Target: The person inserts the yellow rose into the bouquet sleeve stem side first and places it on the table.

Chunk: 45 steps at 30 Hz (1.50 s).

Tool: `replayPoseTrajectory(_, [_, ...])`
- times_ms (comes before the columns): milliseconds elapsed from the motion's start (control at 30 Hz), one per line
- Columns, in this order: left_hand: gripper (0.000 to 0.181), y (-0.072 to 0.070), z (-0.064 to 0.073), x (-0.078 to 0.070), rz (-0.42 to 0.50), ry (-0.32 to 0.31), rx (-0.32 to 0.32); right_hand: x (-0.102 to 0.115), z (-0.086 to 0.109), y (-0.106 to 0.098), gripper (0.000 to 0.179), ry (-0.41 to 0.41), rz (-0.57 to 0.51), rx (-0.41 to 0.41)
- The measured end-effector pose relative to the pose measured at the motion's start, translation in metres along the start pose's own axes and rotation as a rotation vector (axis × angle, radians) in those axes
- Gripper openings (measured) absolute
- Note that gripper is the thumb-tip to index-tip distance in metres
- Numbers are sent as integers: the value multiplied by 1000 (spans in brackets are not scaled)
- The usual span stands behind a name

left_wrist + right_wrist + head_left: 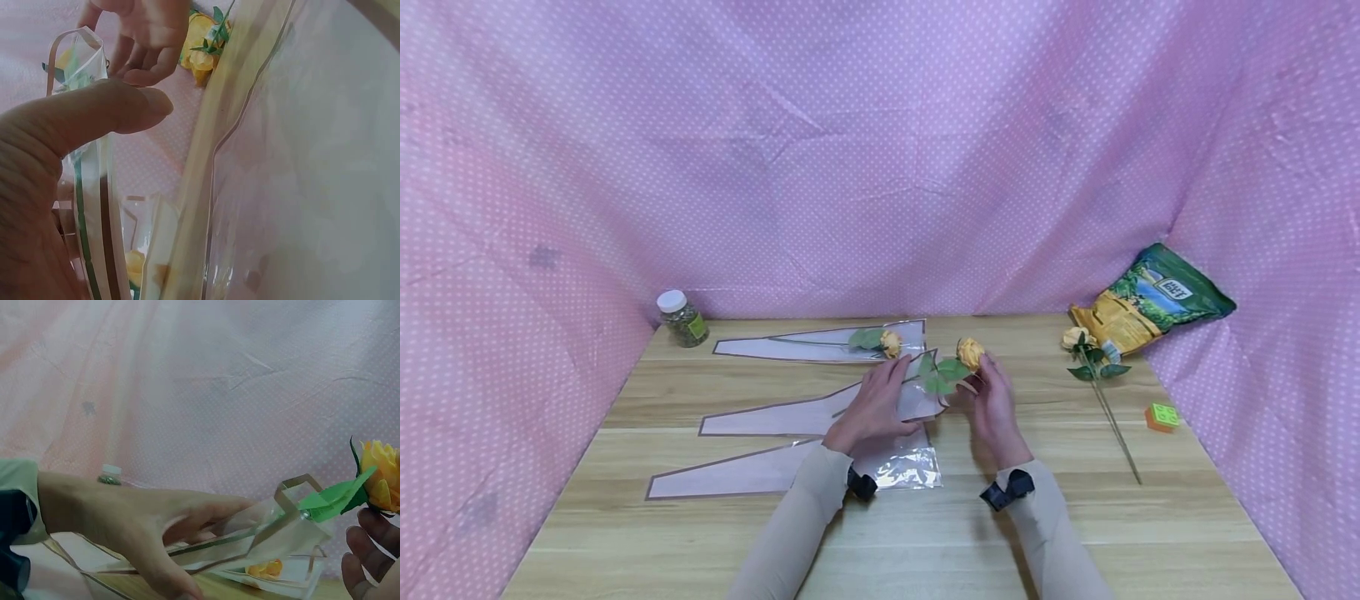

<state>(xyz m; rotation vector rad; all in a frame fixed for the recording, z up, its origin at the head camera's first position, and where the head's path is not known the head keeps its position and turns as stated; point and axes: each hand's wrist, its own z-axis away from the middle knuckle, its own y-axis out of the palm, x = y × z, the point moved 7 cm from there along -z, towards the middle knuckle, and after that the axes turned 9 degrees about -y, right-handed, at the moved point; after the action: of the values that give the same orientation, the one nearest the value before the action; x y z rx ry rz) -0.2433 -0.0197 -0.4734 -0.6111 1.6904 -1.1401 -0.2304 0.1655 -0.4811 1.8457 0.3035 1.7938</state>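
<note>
Left fingers (pixel 115 107) hold clear sleeve (pixel 94 200) | green stem (pixel 82 215) inside | right hand (pixel 150 44) beyond | yellow flower (pixel 201 57) beside it

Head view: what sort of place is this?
Probably a makeshift recording booth: pink polka-dot cloth hangs on three sides of a wood-grain table, and black wrist-worn devices suggest filming.
</note>
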Motion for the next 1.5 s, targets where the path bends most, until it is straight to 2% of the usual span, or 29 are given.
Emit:
replayPoseTrajectory(100, [116, 0, 0, -1, 1, 2, 5, 7, -1, -2, 13, -66, 63, 18])
replayPoseTrajectory(433, [115, 1, -1, -3, 2, -2, 17, 11, 0, -4, 12, -101, 248, 40])
replayPoseTrajectory(667, [117, 1, -1, -3, -11, 4, 12, 11, -3, 0, 10, -83, 255, 50])
replayPoseTrajectory(833, [118, 1, -1, -2, 6, -6, 19, 9, 0, 0, 5, -129, 261, 105])
replayPoseTrajectory(1000, [116, 1, 0, -2, -2, -4, 17, 10, 4, 1, 22, -206, 235, 193])
replayPoseTrajectory(1267, [115, -2, -1, -4, -24, 5, 10, 5, 3, -5, 33, -101, 369, 129])
replayPoseTrajectory(1367, [115, -1, -1, -4, -30, 1, 12, 5, 4, -4, 37, -104, 393, 136])
replayPoseTrajectory(1500, [114, -1, -1, -4, -38, 5, 3, 6, 6, -3, 39, -154, 418, 176])
